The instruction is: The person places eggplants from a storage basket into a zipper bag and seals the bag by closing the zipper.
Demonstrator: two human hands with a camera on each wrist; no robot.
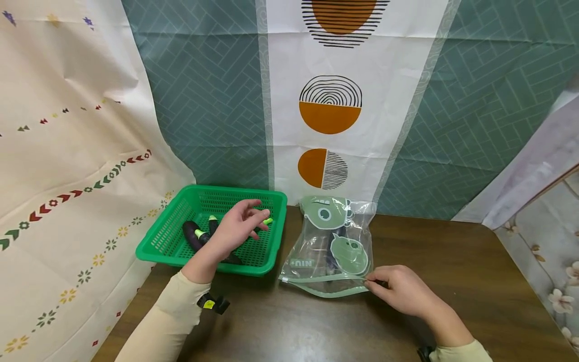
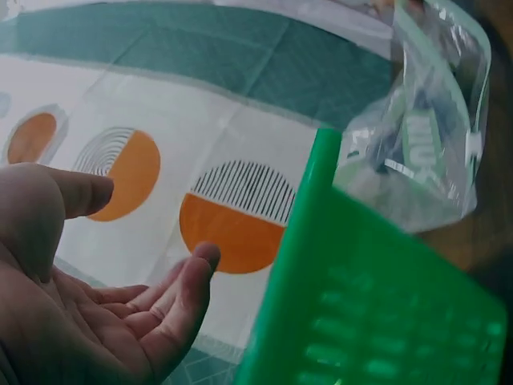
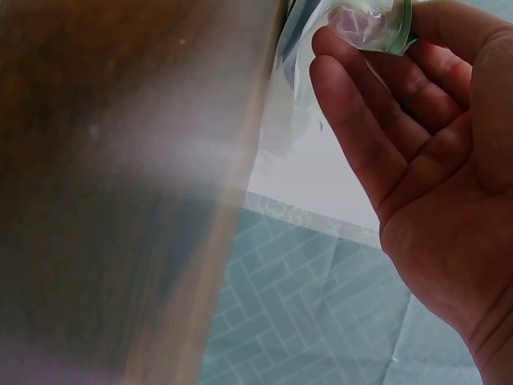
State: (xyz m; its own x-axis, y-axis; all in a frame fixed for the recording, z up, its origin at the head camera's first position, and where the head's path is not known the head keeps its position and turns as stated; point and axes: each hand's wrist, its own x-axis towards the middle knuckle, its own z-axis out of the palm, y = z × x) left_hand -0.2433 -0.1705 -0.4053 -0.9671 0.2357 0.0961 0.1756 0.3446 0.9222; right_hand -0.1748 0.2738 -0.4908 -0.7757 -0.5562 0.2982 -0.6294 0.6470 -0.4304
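Eggplants (image 1: 191,236) below and left of left hand (image 1: 237,226), long axes slanting toward near right; fingers loosely spread, nothing held. Clear zip bag (image 1: 336,241) between hands, long axis pointing away, gaping mouth nearest right hand (image 1: 400,289), which pinches its right end. Green plastic basket (image 1: 281,226) wall separates left hand from bag.

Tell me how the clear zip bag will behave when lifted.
The bag is probably floppy: its film wrinkles. It would likely sag, as the right hand pinches one end of its mouth. The dark thing inside could slip out if tipped, since that mouth gapes.
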